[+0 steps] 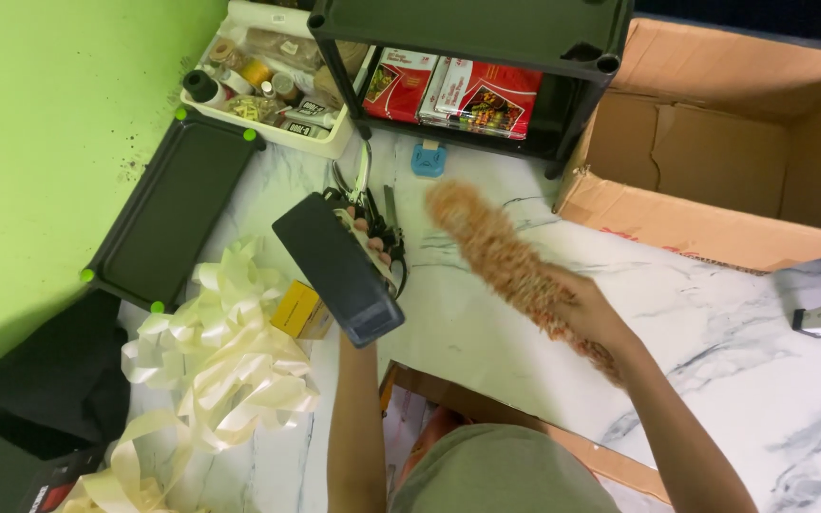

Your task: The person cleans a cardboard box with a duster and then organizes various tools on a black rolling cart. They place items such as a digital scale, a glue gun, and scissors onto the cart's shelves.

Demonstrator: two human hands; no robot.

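Both forearms reach forward, the left hand (372,242) closed in a grip, the right hand (586,309) likewise clenched.

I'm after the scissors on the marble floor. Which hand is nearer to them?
Left. The left hand, holding a dark flat box, lies right against the scissors. The right hand, gripping a fuzzy orange duster, is well off to their right.

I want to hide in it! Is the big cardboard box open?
Open. The cardboard box lies with its opening facing the camera, flaps spread, and its bare brown inside showing.
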